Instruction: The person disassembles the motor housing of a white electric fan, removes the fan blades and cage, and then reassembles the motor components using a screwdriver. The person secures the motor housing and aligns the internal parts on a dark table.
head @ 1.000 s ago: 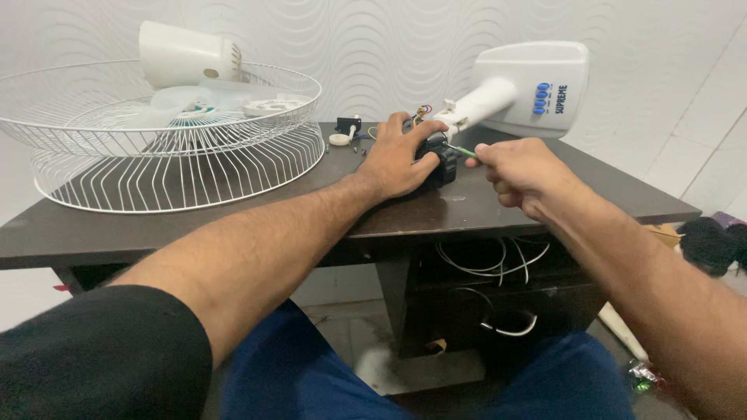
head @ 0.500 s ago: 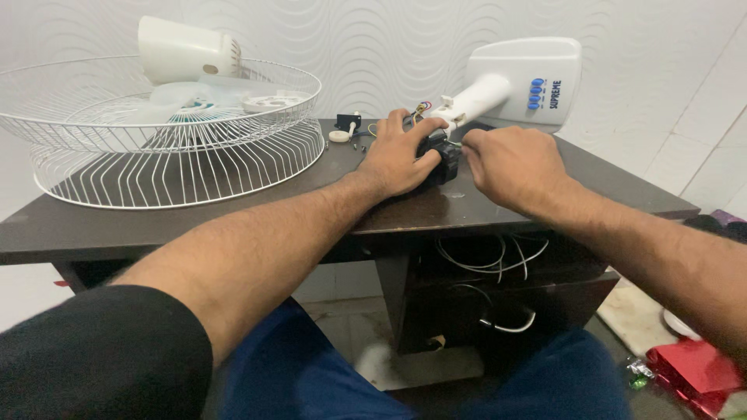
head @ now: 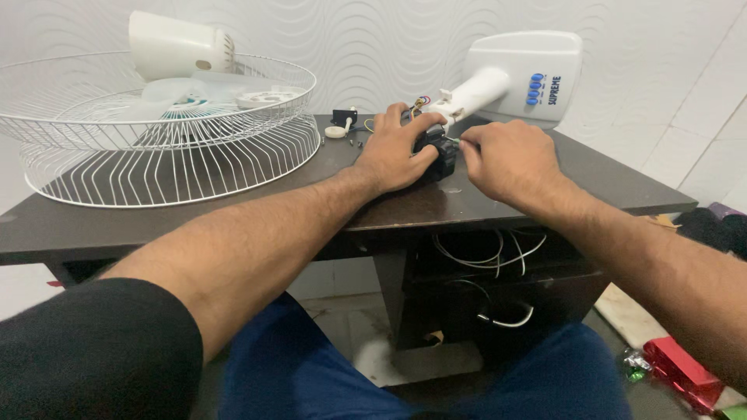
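At frame centre, the left hand (head: 395, 152) clamps a black motor (head: 440, 152), its axis unclear; the right hand (head: 510, 159), fingers together, pinches its wires beside it.

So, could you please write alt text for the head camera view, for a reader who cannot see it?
Two bare hands meet on a dark table: the left hand grips a small black part while the right hand works at it. A white wire fan guard lies to the left, and a white fan base behind.

White wire fan guard (head: 167, 167), dark table (head: 545, 183)
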